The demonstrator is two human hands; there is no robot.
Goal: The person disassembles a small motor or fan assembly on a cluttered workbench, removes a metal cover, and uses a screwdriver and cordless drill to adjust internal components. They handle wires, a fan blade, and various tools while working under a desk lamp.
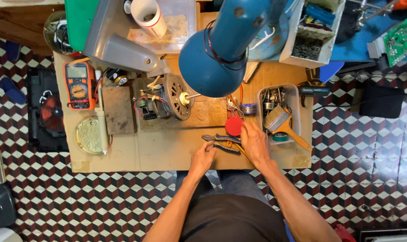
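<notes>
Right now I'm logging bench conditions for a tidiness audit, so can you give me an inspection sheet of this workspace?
Surface: cardboard-covered bench, bare only along its front edge.
Job's things: pliers lying flat between the hands; red disc just behind them.
Clutter: small motor with fan wheel, orange multimeter, wooden block, round brass-coloured tin, clear bin of parts with a paintbrush, blue desk lamp.
Hands: left hand beside the pliers' handles; right hand over the bench near the disc; whether either grips anything is unclear.
Cables: thin wires behind the disc; solder spool.
Surroundings: checkered tile floor; circuit board far right.
</notes>
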